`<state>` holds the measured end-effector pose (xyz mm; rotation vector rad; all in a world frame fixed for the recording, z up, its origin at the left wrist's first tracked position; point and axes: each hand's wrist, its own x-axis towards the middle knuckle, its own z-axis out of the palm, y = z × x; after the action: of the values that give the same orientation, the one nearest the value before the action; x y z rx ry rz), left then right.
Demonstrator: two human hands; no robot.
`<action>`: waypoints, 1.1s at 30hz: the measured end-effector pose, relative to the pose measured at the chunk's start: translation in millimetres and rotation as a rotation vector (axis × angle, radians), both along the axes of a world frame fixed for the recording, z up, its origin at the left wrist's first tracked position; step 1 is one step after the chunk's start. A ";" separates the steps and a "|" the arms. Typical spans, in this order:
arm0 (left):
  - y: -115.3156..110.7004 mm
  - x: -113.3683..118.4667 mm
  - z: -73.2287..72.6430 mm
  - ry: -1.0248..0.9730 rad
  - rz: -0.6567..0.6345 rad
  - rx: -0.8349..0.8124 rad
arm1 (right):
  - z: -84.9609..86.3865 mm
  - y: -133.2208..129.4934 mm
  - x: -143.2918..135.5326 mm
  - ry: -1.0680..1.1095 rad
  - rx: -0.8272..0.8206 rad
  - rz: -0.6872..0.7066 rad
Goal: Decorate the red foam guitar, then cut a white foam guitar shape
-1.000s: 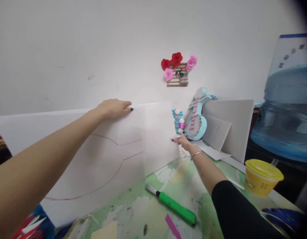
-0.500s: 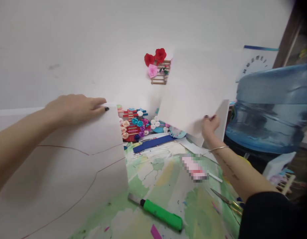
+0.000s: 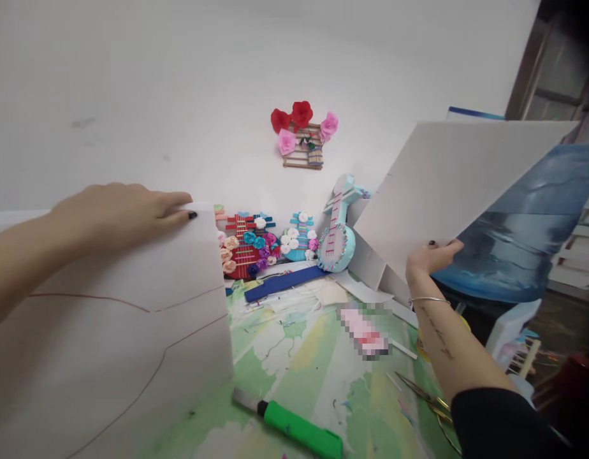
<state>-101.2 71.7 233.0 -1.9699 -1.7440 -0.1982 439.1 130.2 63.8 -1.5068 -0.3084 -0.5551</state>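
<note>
My left hand [image 3: 127, 213] grips the top edge of a large white board [image 3: 146, 357] that stands upright on the left, with reddish-brown lines drawn across it. Over on the right, my right hand [image 3: 431, 258] pinches the lower edge of a second white board [image 3: 447, 172], which is tilted and raised in front of the water bottle. On the table between the hands lies a green utility knife [image 3: 301, 428] with its blade out. Gold-handled scissors [image 3: 433, 401] rest below my right forearm.
A green patterned tablecloth [image 3: 285, 357] covers the table. Along the wall stand a turquoise banjo-like craft [image 3: 337, 245], flowered craft instruments [image 3: 244, 245] and a blue strip [image 3: 285, 284]. A big blue water bottle [image 3: 524, 236] stands at right. Paper flowers [image 3: 301, 115] hang on the wall.
My right hand has moved the second board to the right and tilted it, uncovering the turquoise craft by the wall. My left hand keeps its hold on the lined board.
</note>
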 end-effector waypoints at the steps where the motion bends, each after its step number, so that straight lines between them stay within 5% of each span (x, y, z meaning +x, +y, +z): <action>1: -1.3 1.4 0.1 0.026 0.017 -0.004 | -0.9 0.2 0.0 -0.002 -0.010 0.001; 13: -10.4 9.3 0.9 0.073 0.044 -0.026 | -41.4 48.3 -25.3 0.037 -0.376 0.302; 18: -7.0 6.0 -0.7 0.092 0.037 0.014 | -54.6 48.5 -29.6 0.116 -0.550 0.325; 25: -14.9 13.3 -1.6 0.088 0.025 0.024 | -50.5 38.3 -39.7 0.096 -0.685 0.272; 33: -27.0 23.4 -0.9 0.079 0.045 0.007 | -39.8 43.9 -39.2 -0.008 -0.652 0.303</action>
<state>-77.8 44.7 232.1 -1.9058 -1.7333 -0.1094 399.9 174.1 24.0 -2.0321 -0.7626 -0.2192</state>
